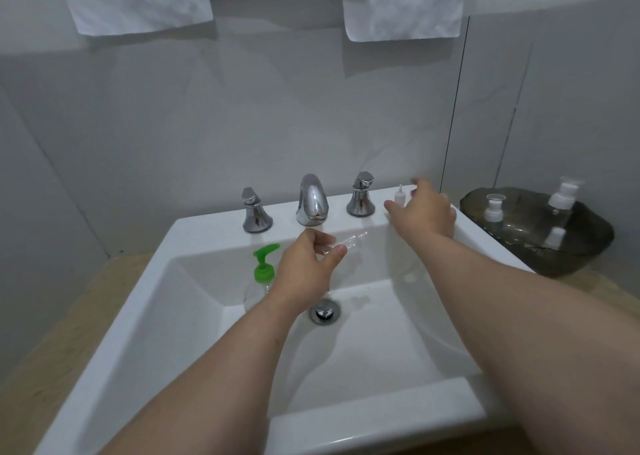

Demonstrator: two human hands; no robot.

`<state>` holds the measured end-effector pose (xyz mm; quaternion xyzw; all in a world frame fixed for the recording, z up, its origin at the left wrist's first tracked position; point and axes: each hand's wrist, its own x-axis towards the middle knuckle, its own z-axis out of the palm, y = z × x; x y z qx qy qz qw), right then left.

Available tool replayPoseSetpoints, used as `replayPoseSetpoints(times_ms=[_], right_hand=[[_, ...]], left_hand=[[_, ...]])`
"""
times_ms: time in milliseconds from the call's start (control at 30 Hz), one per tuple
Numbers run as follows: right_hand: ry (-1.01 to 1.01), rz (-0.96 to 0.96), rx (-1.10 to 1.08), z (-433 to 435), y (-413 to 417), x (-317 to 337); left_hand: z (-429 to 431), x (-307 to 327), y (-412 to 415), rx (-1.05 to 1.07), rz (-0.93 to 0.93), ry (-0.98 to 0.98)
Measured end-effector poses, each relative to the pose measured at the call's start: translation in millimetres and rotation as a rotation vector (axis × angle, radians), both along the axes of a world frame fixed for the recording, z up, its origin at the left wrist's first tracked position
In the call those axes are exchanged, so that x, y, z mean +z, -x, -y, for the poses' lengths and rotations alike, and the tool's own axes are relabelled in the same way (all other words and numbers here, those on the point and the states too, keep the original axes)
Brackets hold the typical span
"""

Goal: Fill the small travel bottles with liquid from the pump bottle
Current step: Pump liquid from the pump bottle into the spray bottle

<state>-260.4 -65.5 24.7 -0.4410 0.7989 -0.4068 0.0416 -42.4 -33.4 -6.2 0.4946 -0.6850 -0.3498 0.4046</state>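
A clear pump bottle with a green pump head (264, 270) stands inside the white sink (194, 233), at its left side. My left hand (304, 267) holds a small clear travel bottle (349, 241) tilted over the basin, just right of the pump. My right hand (424, 210) reaches over the sink's back right ledge, fingers spread around a small white nozzle cap (400, 196) that stands there; whether it touches the cap is unclear.
A chrome spout (311, 201) and two chrome handles (255, 212) (361, 196) line the back ledge. A dark tray (595, 240) to the right holds several clear bottles with white caps (493, 208). The drain (325, 312) sits mid-basin. White cloths hang above.
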Motion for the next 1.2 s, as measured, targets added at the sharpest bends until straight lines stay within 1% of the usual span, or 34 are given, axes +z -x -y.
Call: replayPoseSetpoints(times_ms=[67, 100, 133, 167, 233, 300, 333, 400, 500, 600, 667, 733, 800, 867, 933, 1000, 1033, 1100, 1167, 1200], right_hand=[[0.135, -0.024, -0.070, -11.5, -6.2, 2.9], [0.220, 0.016, -0.103, -20.7, -11.4, 5.1], [0.277, 0.100, -0.114, -30.4, -18.8, 9.4], [0.279, 0.220, -0.101, -37.6, -27.7, 13.4], [0.157, 0.456, 0.017, -51.0, -47.0, 18.8], [0.046, 0.633, 0.161, -65.2, -62.1, 16.6], [0.025, 0.701, 0.221, -72.2, -67.0, 13.5], [0.032, 0.780, 0.309, -79.3, -70.5, 5.7], [0.051, 0.877, 0.364, -78.8, -68.4, 0.1], [0.005, 0.937, 0.387, -75.0, -69.8, -2.7], [0.048, 0.959, 0.348, -70.0, -66.2, -7.3], [0.116, 0.947, 0.268, -63.5, -59.0, -13.3], [0.114, 0.852, 0.196, -58.4, -54.2, -20.4], [0.025, 0.707, 0.158, -55.5, -52.1, -28.7], [-0.066, 0.559, 0.176, -53.9, -54.2, -34.3], [-0.124, 0.454, 0.221, -52.9, -55.9, -38.0], [-0.143, 0.414, 0.244, -53.0, -56.9, -38.5], [-0.183, 0.358, 0.294, -54.5, -58.9, -38.6], [-0.212, 0.328, 0.355, -56.4, -60.7, -39.8], [-0.221, 0.304, 0.389, -56.9, -62.0, -40.7]], left_hand=[[-1.1, 2.5, -0.8, 0.009, 0.008, 0.005], [-2.4, 3.7, -0.6, 0.011, 0.013, 0.004], [-3.1, 4.8, -0.3, 0.013, 0.018, 0.004], [-3.5, 5.1, -0.2, 0.017, 0.022, 0.002], [-5.5, 5.0, -0.2, 0.029, -0.008, -0.011], [-7.2, 6.8, 2.8, 0.017, -0.097, -0.070], [-8.7, 8.9, 4.1, 0.008, -0.142, -0.112], [-11.4, 13.2, 4.5, -0.006, -0.187, -0.175], [-14.4, 15.7, 2.9, -0.028, -0.171, -0.212], [-17.6, 16.8, 4.5, -0.037, -0.145, -0.222], [-20.0, 20.2, 6.4, -0.041, -0.125, -0.235], [-22.6, 23.6, 7.3, -0.045, -0.045, -0.255], [-28.0, 26.9, 5.1, -0.064, 0.116, -0.265], [-38.7, 35.1, 0.3, -0.100, 0.235, -0.309], [-50.4, 44.6, -9.4, -0.152, 0.272, -0.421], [-64.7, 64.0, -20.9, -0.172, 0.333, -0.481], [-68.7, 73.0, -26.4, -0.156, 0.343, -0.474], [-70.2, 85.8, -38.2, -0.069, 0.262, -0.430], [-66.2, 96.1, -50.7, 0.096, 0.133, -0.367], [-64.0, 100.7, -56.5, 0.180, 0.098, -0.330]])
